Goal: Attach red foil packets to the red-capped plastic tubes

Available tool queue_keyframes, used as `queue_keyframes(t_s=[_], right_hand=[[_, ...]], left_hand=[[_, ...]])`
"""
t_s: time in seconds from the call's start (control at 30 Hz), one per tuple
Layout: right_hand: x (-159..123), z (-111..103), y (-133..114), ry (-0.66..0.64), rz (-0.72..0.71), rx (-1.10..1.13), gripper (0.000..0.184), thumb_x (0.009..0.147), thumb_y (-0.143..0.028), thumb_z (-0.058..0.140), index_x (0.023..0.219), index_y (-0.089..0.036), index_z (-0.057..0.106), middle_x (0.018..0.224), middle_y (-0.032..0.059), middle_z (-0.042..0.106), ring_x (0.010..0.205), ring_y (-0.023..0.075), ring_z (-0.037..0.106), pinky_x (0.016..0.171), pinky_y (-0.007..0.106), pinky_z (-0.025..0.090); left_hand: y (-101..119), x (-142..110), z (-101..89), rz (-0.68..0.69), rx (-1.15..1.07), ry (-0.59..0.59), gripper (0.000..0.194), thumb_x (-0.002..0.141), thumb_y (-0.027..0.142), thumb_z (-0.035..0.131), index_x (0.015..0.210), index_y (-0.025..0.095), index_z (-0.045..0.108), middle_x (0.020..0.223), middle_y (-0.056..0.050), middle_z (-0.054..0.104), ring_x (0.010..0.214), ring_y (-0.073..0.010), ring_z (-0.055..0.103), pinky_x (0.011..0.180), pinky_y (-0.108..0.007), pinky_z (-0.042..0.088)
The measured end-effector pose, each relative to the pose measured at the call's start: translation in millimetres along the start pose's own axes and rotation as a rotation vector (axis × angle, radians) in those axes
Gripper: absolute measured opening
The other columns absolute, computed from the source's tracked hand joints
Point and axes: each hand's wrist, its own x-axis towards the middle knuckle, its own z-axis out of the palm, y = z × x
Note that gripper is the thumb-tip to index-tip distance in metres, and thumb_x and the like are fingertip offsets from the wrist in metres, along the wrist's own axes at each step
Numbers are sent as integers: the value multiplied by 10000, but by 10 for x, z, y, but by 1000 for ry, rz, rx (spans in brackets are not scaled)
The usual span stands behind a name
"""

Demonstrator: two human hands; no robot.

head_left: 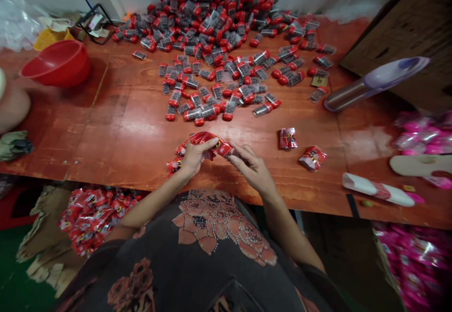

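Note:
My left hand (195,156) is closed around a bunch of red printed plastic wrappers (201,137), its thumb pressed on top. More red wrappers (173,165) spread out under and beside that hand, on the table's near side. At the right end of the held wrapper, my right hand (254,167) pinches with thumb and forefinger. A small dark, see-through bit shows between those fingertips, too blurred to name. Beyond both hands lie many small clear bottles (209,110) with red caps and dark contents.
A large heap of the bottles (212,24) lies against the wall. Two red printed packs (287,138) rest right of my hands. Left stands a red bowl (56,64); right, a purple-and-clear tube (374,83), a cardboard box (395,43) and a white roll (377,189). Red wrappers (93,213) fill space below the table.

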Motion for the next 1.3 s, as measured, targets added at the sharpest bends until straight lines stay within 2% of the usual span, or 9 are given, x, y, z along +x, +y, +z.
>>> queue_keyframes(t_s=[0.13, 0.3, 0.43, 0.67, 0.77, 0.87, 0.93, 1.07, 1.3], right_hand=[[-13, 3, 23, -6, -22, 17, 452, 915, -307, 591, 1354, -415, 570, 930, 17, 534, 839, 177, 557, 751, 360, 491], [-49, 98, 122, 51, 44, 92, 518, 899, -340, 625, 1399, -375, 497, 1004, 24, 601, 813, 173, 586, 761, 374, 523], [-96, 211, 146, 162, 19, 80, 433, 889, -325, 646, 1312, -335, 553, 1092, 32, 648, 913, 193, 627, 829, 395, 529], [-153, 331, 97, 333, -29, -45, 264, 866, -289, 671, 1129, -293, 651, 1035, 35, 671, 903, 195, 633, 815, 397, 535], [-137, 360, 98, 310, 110, 194, 256, 843, -328, 688, 1089, -275, 645, 925, 18, 677, 725, 158, 620, 631, 333, 535], [-119, 383, 98, 249, 269, 441, 268, 814, -365, 704, 1051, -257, 639, 822, -7, 668, 553, 114, 549, 477, 275, 469], [-121, 403, 99, 293, 249, 462, 267, 793, -343, 731, 1032, -259, 647, 857, -9, 676, 614, 118, 583, 542, 281, 502], [-152, 451, 137, 416, 101, 356, 247, 826, -300, 714, 1064, -285, 651, 989, 1, 665, 886, 156, 646, 818, 350, 535], [-180, 494, 189, 449, 19, 208, 258, 819, -285, 714, 1068, -282, 644, 979, 5, 635, 877, 164, 642, 797, 364, 540]], left_hand=[[-3, -28, 25, -4, 16, -20, 254, 639, 358, 839, 716, 172, 684, 672, -5, 642, 549, -105, 560, 495, -238, 452], [-26, -77, 41, 6, 18, -91, 247, 618, 310, 861, 734, 184, 682, 715, -16, 671, 600, -131, 595, 534, -263, 481], [-32, -116, 45, 19, 47, -128, 214, 628, 279, 851, 738, 181, 697, 732, -28, 688, 614, -136, 600, 559, -273, 487], [-16, -184, 55, 77, 160, -121, 184, 630, 265, 844, 717, 185, 703, 727, -19, 689, 638, -137, 603, 570, -265, 489], [-14, -187, 51, 88, 179, -119, 179, 637, 270, 839, 694, 180, 695, 688, -14, 669, 615, -128, 586, 570, -265, 481], [-7, -188, 33, 64, 152, -153, 173, 650, 277, 830, 712, 172, 708, 706, -26, 678, 620, -131, 595, 586, -274, 493], [-10, -192, 20, 39, 126, -158, 185, 654, 291, 827, 748, 174, 718, 746, -36, 698, 637, -140, 616, 605, -288, 514], [-57, -199, 16, 28, 72, -92, 271, 631, 322, 837, 837, 187, 725, 798, -44, 717, 636, -155, 632, 590, -308, 530], [-90, -227, 51, 56, 109, -51, 201, 607, 252, 844, 711, 181, 689, 691, -15, 662, 599, -135, 593, 569, -286, 505]])
